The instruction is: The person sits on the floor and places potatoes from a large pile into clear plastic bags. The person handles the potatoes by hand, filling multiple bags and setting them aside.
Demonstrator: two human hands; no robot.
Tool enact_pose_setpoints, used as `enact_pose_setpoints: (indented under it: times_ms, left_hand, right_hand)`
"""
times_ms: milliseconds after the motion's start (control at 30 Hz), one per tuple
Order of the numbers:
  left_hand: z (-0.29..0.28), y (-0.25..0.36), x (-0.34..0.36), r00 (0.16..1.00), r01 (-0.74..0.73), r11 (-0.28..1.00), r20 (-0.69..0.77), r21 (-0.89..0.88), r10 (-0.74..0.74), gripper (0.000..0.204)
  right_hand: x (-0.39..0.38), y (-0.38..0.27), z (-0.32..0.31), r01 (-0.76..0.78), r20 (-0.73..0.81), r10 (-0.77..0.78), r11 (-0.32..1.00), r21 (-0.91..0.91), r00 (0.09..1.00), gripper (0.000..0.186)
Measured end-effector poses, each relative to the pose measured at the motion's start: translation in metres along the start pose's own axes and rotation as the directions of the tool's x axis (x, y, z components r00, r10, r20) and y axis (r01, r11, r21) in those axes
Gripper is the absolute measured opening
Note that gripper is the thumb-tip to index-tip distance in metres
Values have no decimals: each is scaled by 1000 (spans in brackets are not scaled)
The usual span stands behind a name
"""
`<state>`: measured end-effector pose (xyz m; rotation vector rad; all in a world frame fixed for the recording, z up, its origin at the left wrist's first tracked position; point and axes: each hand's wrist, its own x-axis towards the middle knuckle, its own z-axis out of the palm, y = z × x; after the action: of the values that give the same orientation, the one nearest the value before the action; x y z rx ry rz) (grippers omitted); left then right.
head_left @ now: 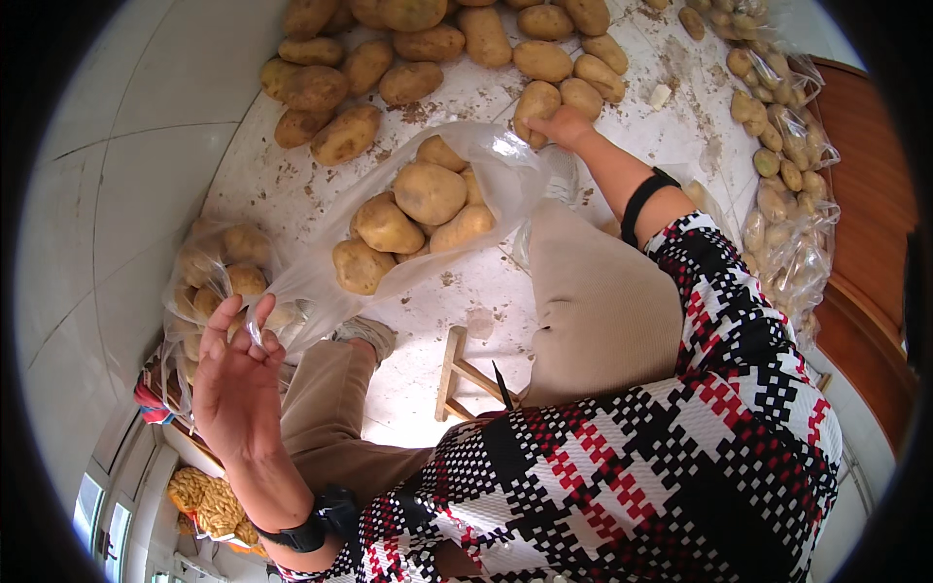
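Left grip (238, 379) is half curled, seemingly pinching just a bit of the clear plastic bag (513, 163), so it could slip or tear and dump the bagged potatoes (430, 192) onto the floor (641, 126). Right grip (556, 121) is wrapped round a single potato (536, 100) by the loose potato pile (428, 43), just past the bag's rim, and that one-ended hold might let it roll off.

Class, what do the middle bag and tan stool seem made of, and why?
The bag looks like thin, glossy, clear plastic: potatoes show through and light glints off it. The stool is probably dull-finished wood, judging by its tan bars.
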<state>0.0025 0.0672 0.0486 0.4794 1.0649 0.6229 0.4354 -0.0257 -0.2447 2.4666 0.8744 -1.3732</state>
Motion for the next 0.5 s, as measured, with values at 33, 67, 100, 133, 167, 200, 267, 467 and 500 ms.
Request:
enact_pose_setpoints:
  times_ms: [33, 67, 100, 133, 167, 200, 267, 467, 500]
  left_hand:
    - [9, 2, -7, 1000, -4, 1000, -1, 8, 4, 49]
    - [7, 3, -5, 1000, 2, 1000, 2, 10, -2, 49]
    - [10, 4, -4, 1000, 8, 1000, 3, 11, -9, 48]
    - [12, 4, -4, 1000, 12, 1000, 3, 11, -12, 48]
    - [13, 4, -4, 1000, 8, 1000, 10, 10, -8, 48]
    - [14, 4, -4, 1000, 3, 1000, 15, 8, -3, 48]
    - [14, 6, -6, 1000, -7, 1000, -1, 8, 7, 47]
    - [7, 8, -7, 1000, 30, 1000, 2, -2, -30, 42]
    - [6, 9, -8, 999, 14, 1000, -33, 25, -13, 42]
  right_hand:
    - [-2, 4, -4, 44, -96, -43, 999, 4, 994, 74]
    - [2, 0, 5, 56, -213, -55, 998, -3, 975, 75]
    - [6, -4, 11, 71, -273, -63, 997, 20, 960, 76]
    - [11, -7, 18, 63, -357, -45, 997, 39, 933, 77]
    - [17, -10, 23, 27, -403, -3, 998, 53, 915, 79]
    - [22, -10, 24, 50, -423, -17, 996, 67, 906, 79]
    - [31, -6, 24, 56, -399, -13, 994, 96, 917, 80]
    - [12, 1, 4, 230, -333, -28, 777, 585, 942, 77]
    - [2, -6, -13, 280, -333, -63, 695, 662, 941, 75]
